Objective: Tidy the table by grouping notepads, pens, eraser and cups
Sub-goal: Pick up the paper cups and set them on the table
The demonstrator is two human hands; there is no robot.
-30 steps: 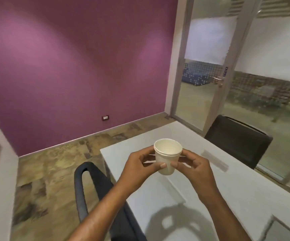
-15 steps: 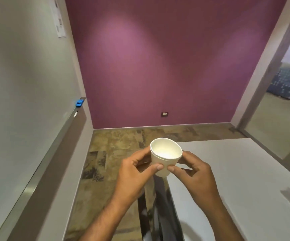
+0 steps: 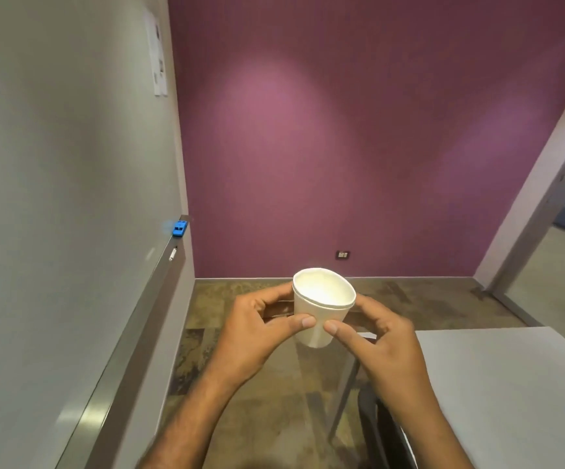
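Note:
A white paper cup (image 3: 321,301), which looks like two cups nested one in the other, is held upright in mid-air in front of me. My left hand (image 3: 257,333) grips its left side, thumb on the front. My right hand (image 3: 381,340) grips its right side, thumb meeting the left thumb low on the cup wall. The cup hangs over the floor, left of the white table (image 3: 518,394). No notepads, pens or eraser show on the visible part of the table.
A whiteboard with a metal tray (image 3: 129,336) runs along the left wall, carrying a blue eraser (image 3: 179,228) and a marker (image 3: 172,254). A dark chair (image 3: 375,431) stands at the table's left edge. The purple wall is ahead; a doorway opens at right.
My view has swung left, away from the table and glass door toward the whiteboard wall. Both hands keep the same grip on the cup, which now hangs over the floor rather than the table.

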